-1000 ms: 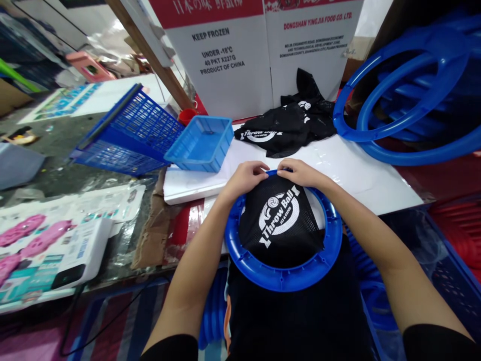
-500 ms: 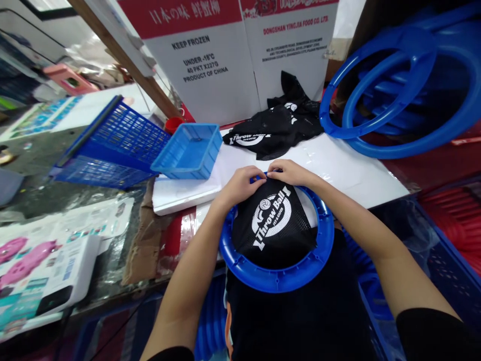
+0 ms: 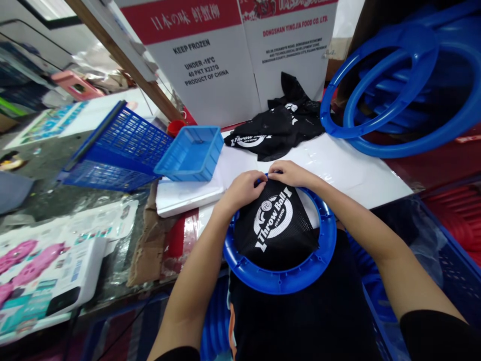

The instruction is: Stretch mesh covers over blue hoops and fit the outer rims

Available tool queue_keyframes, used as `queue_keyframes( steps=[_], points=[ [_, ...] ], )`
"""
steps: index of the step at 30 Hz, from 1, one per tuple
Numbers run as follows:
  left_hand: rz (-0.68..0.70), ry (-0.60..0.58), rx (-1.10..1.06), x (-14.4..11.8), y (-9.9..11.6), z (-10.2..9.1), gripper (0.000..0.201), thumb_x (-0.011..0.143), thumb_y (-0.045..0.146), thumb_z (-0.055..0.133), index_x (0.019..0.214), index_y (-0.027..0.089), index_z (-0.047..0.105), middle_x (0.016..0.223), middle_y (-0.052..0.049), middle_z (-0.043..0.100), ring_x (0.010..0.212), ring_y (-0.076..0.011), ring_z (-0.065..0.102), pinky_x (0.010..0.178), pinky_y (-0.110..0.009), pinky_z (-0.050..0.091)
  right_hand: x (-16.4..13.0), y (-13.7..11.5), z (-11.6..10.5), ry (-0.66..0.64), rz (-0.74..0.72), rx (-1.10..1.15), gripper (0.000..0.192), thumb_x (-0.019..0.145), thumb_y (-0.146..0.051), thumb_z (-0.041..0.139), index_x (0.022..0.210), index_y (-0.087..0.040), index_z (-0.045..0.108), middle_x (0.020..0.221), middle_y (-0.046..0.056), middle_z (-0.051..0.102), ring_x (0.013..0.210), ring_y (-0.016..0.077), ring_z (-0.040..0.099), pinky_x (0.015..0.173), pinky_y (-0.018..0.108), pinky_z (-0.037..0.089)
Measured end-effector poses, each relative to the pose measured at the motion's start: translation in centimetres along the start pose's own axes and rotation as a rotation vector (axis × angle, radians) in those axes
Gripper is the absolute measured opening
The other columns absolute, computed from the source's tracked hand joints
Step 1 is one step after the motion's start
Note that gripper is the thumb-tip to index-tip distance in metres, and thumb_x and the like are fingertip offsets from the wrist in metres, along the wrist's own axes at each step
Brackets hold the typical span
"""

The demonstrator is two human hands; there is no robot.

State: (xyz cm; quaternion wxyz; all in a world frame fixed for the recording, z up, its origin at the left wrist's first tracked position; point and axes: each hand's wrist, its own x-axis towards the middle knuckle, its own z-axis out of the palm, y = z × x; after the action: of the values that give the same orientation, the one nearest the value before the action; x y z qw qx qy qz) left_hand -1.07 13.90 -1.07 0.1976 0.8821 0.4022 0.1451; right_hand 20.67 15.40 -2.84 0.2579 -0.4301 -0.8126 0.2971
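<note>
A blue plastic ring [image 3: 280, 282] leans between my lap and the edge of the white work surface. Black mesh fabric [image 3: 287, 245] with a white "Throw Ball" print spans most of its opening, leaving a gap at the upper right. At the far rim, my left hand [image 3: 248, 188] is closed, its thumb and fingers pinching the fabric's edge against the ring. Close beside it, my right hand [image 3: 287, 173] pinches the same edge at the top of the rim. The fingertips nearly meet and cover the spot between them.
More black mesh pieces [image 3: 278, 125] lie ahead, before a white carton [image 3: 203, 95]. Blue rings [image 3: 379, 133] are piled at right. A light-blue tray [image 3: 191, 155] and a blue basket [image 3: 124, 150] stand at left. Pink packaged items [image 3: 39, 263] lie at lower left.
The view has shifted slightly, so things at left sit a little further right. Both hands stay at the top of the ring; the left fingers have shifted slightly.
</note>
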Motion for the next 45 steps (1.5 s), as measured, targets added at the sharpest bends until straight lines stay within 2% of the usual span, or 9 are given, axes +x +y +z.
queue_keyframes(
  steps=[9, 16, 24, 27, 31, 36, 39, 42, 45],
  points=[
    [0.076, -0.004, 0.13, -0.3, -0.1, 0.4, 0.027, 0.101, 0.021, 0.051, 0.11, 0.017, 0.076, 0.107, -0.012, 0.075, 0.103, -0.0284, 0.07, 0.097, -0.041, 0.054, -0.3, 0.5, -0.3, 0.001, -0.004, 0.079, 0.011, 0.089, -0.016, 0.066, 0.085, -0.016, 0.076, 0.092, 0.005, 0.075, 0.091, 0.0199, 0.067, 0.088, 0.033, 0.049],
    [0.009, -0.031, 0.172, -0.6, 1.0, 0.1, 0.024, 0.104, 0.023, 0.052, 0.109, 0.017, 0.075, 0.109, -0.011, 0.076, 0.105, -0.0289, 0.07, 0.095, -0.039, 0.053, -0.6, 0.7, -0.5, 0.047, 0.048, 0.25, 0.015, 0.088, -0.024, 0.065, 0.093, -0.017, 0.077, 0.095, 0.004, 0.079, 0.093, 0.022, 0.07, 0.09, 0.036, 0.054],
    [-0.374, -0.037, 0.464, -0.7, 3.5, -0.7, 0.031, 0.106, 0.021, 0.041, 0.117, 0.012, 0.069, 0.119, -0.019, 0.073, 0.105, -0.0367, 0.073, 0.083, -0.043, 0.053, -4.0, 0.9, -5.2, 0.522, 0.086, -0.083, 0.016, 0.093, -0.033, 0.062, 0.087, -0.022, 0.071, 0.103, 0.011, 0.076, 0.102, 0.0297, 0.068, 0.099, 0.05, 0.052],
    [-0.471, -0.026, 0.496, -1.1, 4.4, -0.9, 0.031, 0.103, 0.016, 0.042, 0.124, 0.011, 0.064, 0.111, -0.021, 0.075, 0.099, -0.0382, 0.075, 0.079, -0.043, 0.053, -5.3, 0.1, -6.9, 0.413, 0.069, 0.132, 0.025, 0.091, -0.047, 0.069, 0.084, -0.023, 0.069, 0.112, 0.009, 0.076, 0.105, 0.0288, 0.069, 0.098, 0.048, 0.054],
    [-0.478, -0.042, 0.463, -1.8, 5.2, -1.2, 0.033, 0.098, 0.014, 0.046, 0.126, 0.013, 0.064, 0.102, -0.019, 0.077, 0.094, -0.0378, 0.076, 0.075, -0.041, 0.051, -6.1, -0.8, -7.6, 0.191, 0.011, 0.223, 0.034, 0.079, -0.055, 0.083, 0.081, -0.024, 0.07, 0.137, 0.008, 0.07, 0.132, 0.033, 0.061, 0.118, 0.053, 0.041],
    [-0.346, -0.116, 0.197, -2.9, 4.2, -2.8, 0.014, 0.091, 0.022, 0.062, 0.086, 0.02, 0.075, 0.086, -0.008, 0.078, 0.083, -0.0268, 0.073, 0.069, -0.033, 0.046, -6.5, 0.2, -8.6, 0.117, 0.088, 0.077, 0.037, 0.077, -0.058, 0.082, 0.084, -0.024, 0.072, 0.147, 0.01, 0.064, 0.144, 0.036, 0.052, 0.125, 0.056, 0.031],
    [-0.299, -0.14, 0.095, -3.3, 3.2, -3.8, 0.032, 0.096, 0.037, 0.065, 0.068, 0.022, 0.073, 0.07, -0.005, 0.073, 0.07, -0.0224, 0.068, 0.063, -0.032, 0.043, -7.1, 1.3, -9.7, -0.062, 0.187, 0.021, 0.042, 0.075, -0.061, 0.083, 0.096, -0.025, 0.076, 0.153, 0.009, 0.059, 0.149, 0.038, 0.047, 0.127, 0.056, 0.029],
    [-0.182, 0.009, 0.197, -3.0, 2.5, -3.4, 0.035, 0.098, 0.046, 0.066, 0.077, 0.022, 0.076, 0.075, -0.007, 0.074, 0.076, -0.0245, 0.069, 0.066, -0.033, 0.046, -7.6, 2.0, -10.2, -0.249, 0.24, -0.021, 0.051, 0.071, -0.064, 0.085, 0.105, -0.027, 0.078, 0.157, 0.009, 0.056, 0.149, 0.0394, 0.046, 0.128, 0.055, 0.029],
    [0.088, 0.081, 0.24, -1.9, 2.1, -1.7, 0.019, 0.101, 0.035, 0.065, 0.101, 0.021, 0.078, 0.104, -0.01, 0.077, 0.101, -0.027, 0.07, 0.085, -0.037, 0.054, -7.6, 2.2, -10.1, -0.283, 0.248, -0.067, 0.049, 0.072, -0.068, 0.082, 0.099, -0.026, 0.08, 0.159, 0.009, 0.053, 0.151, 0.0398, 0.043, 0.129, 0.055, 0.028]
  ],
)
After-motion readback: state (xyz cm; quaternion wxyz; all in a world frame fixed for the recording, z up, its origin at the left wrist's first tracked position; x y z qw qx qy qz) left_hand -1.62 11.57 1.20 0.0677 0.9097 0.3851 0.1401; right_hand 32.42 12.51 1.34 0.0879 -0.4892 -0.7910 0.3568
